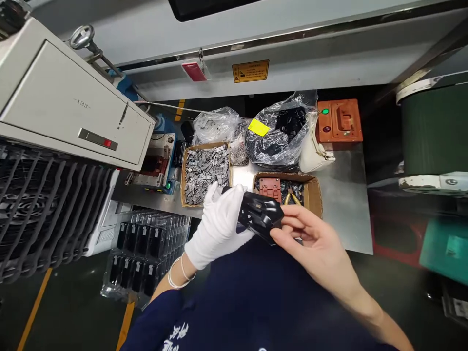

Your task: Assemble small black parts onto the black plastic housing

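Note:
My left hand (219, 222), in a white glove, grips the left end of a black plastic part (260, 213) held above my lap. My bare right hand (312, 239) pinches the part's right edge with thumb and fingertips. Just beyond the hands, on a metal table (343, 195), stands a cardboard box of several small grey metal clips (204, 171). A second cardboard box (310, 192) to its right holds a reddish block, pliers and dark pieces.
Clear plastic bags of black parts (280, 129) and metal pieces (217, 124) sit at the table's back. An orange control box (340, 121) is at the far right, a grey cabinet (69, 102) at the left. Stacked clear trays of black parts (146, 251) stand below left.

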The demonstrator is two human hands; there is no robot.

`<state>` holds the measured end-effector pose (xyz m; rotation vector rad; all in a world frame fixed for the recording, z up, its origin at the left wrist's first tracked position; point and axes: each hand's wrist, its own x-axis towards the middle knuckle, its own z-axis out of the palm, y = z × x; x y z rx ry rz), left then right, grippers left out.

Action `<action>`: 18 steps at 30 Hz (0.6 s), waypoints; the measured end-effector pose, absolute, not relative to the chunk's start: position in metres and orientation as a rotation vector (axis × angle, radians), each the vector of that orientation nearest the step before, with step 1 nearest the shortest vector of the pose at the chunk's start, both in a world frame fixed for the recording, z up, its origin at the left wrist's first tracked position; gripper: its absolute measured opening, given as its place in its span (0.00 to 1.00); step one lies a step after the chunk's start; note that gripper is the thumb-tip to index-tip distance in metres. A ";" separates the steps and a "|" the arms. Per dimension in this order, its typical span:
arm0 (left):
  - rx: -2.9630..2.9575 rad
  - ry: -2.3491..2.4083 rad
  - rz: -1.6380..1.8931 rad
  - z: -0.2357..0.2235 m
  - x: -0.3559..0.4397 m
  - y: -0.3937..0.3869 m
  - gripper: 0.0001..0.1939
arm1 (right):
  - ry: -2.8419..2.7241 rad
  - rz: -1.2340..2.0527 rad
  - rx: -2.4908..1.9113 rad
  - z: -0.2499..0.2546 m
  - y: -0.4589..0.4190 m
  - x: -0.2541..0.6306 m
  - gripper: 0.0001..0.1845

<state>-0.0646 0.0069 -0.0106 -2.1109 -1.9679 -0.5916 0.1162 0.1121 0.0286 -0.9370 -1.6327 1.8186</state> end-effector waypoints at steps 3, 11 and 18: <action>-2.104 -1.992 -0.596 -0.025 -0.064 0.009 0.45 | -1.713 1.787 -0.956 0.024 0.114 0.114 0.07; -2.039 -1.961 -0.847 -0.033 -0.066 0.014 0.36 | -1.777 1.869 -0.889 0.025 0.122 0.115 0.10; -2.193 -1.928 -1.186 -0.016 -0.060 0.015 0.34 | -2.001 1.651 -0.553 0.039 0.136 0.132 0.17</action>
